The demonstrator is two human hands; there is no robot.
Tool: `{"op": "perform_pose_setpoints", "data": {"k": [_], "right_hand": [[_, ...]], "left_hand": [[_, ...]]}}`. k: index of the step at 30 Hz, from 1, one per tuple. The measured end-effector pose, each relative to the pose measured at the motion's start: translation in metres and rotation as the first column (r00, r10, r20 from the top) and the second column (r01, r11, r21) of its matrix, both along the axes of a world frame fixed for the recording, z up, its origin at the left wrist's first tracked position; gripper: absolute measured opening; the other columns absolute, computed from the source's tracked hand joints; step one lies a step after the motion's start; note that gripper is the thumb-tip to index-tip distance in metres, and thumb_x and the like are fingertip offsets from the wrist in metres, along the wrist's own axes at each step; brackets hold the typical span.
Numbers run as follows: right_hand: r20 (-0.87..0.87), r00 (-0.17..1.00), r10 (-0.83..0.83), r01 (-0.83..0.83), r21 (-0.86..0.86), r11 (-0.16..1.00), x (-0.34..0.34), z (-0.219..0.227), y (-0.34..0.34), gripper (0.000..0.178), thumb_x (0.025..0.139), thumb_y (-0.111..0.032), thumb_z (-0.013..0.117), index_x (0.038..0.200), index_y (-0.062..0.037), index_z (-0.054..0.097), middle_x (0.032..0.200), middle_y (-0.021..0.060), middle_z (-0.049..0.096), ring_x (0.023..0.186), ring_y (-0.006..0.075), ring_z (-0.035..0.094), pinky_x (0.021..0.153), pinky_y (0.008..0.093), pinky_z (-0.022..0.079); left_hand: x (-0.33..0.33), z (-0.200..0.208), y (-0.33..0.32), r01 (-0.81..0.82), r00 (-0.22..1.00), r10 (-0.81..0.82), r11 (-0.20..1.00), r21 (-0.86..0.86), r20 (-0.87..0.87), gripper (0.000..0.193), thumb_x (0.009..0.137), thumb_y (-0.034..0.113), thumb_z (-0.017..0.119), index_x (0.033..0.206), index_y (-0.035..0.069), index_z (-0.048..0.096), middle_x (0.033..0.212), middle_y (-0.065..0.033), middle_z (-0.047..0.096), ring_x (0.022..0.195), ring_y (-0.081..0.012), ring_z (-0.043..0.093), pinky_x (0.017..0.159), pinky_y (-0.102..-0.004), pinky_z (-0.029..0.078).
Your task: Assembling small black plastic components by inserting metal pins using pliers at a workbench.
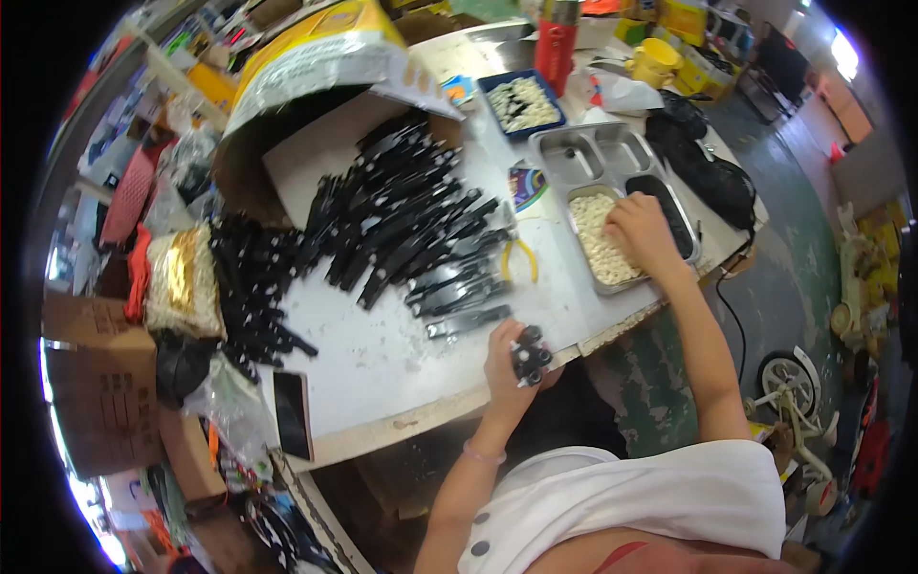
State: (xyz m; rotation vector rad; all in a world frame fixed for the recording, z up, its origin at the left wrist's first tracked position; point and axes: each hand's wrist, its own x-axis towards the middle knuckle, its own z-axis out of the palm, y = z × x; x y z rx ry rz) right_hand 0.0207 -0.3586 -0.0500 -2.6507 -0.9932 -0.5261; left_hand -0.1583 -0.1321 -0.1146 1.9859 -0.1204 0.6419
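Left hand [501,368] wrapped round black parts [532,357], left of tray [617,146] and nearer the body, ends facing up, likely to keep them exposed; right hand [643,230] over tray's white bits [595,230], fingers bent, any pinch hidden; tray near table [359,387] edge, presumably for short reach; bare tabletop left of tray, bodyward of strips [406,215]

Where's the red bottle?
In the head view, the red bottle stands near the top, right of centre, just beyond the blue tray of white pieces.
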Motion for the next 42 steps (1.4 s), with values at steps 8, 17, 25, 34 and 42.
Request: {"op": "perform_pose_setpoints", "data": {"k": [8, 17, 25, 34, 42], "right_hand": [[-0.745, 0.557, 0.367, 0.352, 0.612, 0.708, -0.07, 0.07, 0.045, 0.008, 0.082, -0.005, 0.063, 0.084, 0.0014, 0.059, 0.08, 0.0041, 0.062, 0.079, 0.011, 0.058, 0.073, 0.0252, 0.045], [-0.314, 0.872, 0.376, -0.218, 0.44, 0.871, -0.107, 0.068, 0.089, 0.015, 0.073, -0.008, 0.072, 0.082, -0.0014, 0.062, 0.072, 0.0093, 0.058, 0.067, 0.0263, 0.056, 0.062, 0.0334, 0.044], [-0.044, 0.941, 0.335, -0.291, 0.396, 0.871, -0.109, 0.048, 0.102, 0.015, 0.072, -0.008, 0.072, 0.073, -0.0038, 0.057, 0.068, 0.006, 0.055, 0.064, 0.0238, 0.054, 0.054, 0.0335, 0.044], [-0.165, 0.902, 0.398, -0.303, 0.415, 0.858, -0.102, 0.045, 0.097, 0.015, 0.073, -0.009, 0.072, 0.075, -0.0042, 0.057, 0.069, 0.0058, 0.054, 0.066, 0.0242, 0.054, 0.056, 0.0343, 0.044], [-0.252, 0.822, 0.511, -0.433, 0.307, 0.847, -0.094, 0.064, 0.085, 0.016, 0.073, -0.007, 0.071, 0.081, -0.0025, 0.058, 0.073, 0.0072, 0.057, 0.067, 0.0247, 0.056, 0.058, 0.0336, 0.046]], "left_hand": [[0.001, 0.002, -0.002, 0.036, 0.999, -0.034, 0.99, -0.136, 0.024, 0.052, 0.069, 0.003, 0.071, 0.116, 0.004, 0.047, 0.108, -0.0184, 0.055, 0.093, -0.032, 0.059, 0.081, -0.0353, 0.049], [0.001, 0.003, -0.001, 0.073, 0.997, -0.066, 0.986, -0.152, 0.05, 0.061, 0.063, 0.002, 0.071, 0.118, 0.004, 0.047, 0.112, -0.0183, 0.053, 0.097, -0.035, 0.057, 0.083, -0.0367, 0.048], [0.0, 0.001, 0.0, 0.098, 0.995, -0.091, 0.982, -0.16, 0.05, 0.066, 0.061, 0.007, 0.072, 0.121, 0.004, 0.045, 0.115, -0.0192, 0.051, 0.102, -0.0384, 0.055, 0.086, -0.0396, 0.047], [0.001, 0.0, 0.0, 0.082, 0.996, -0.074, 0.985, -0.153, 0.057, 0.063, 0.063, 0.007, 0.07, 0.121, 0.003, 0.045, 0.114, -0.0193, 0.052, 0.099, -0.0385, 0.056, 0.084, -0.0392, 0.048], [0.003, 0.001, 0.0, 0.086, 0.989, -0.071, 0.99, -0.11, 0.128, 0.071, 0.056, 0.001, 0.075, 0.121, 0.005, 0.045, 0.11, -0.0186, 0.052, 0.091, -0.0375, 0.057, 0.077, -0.0394, 0.049]]}}
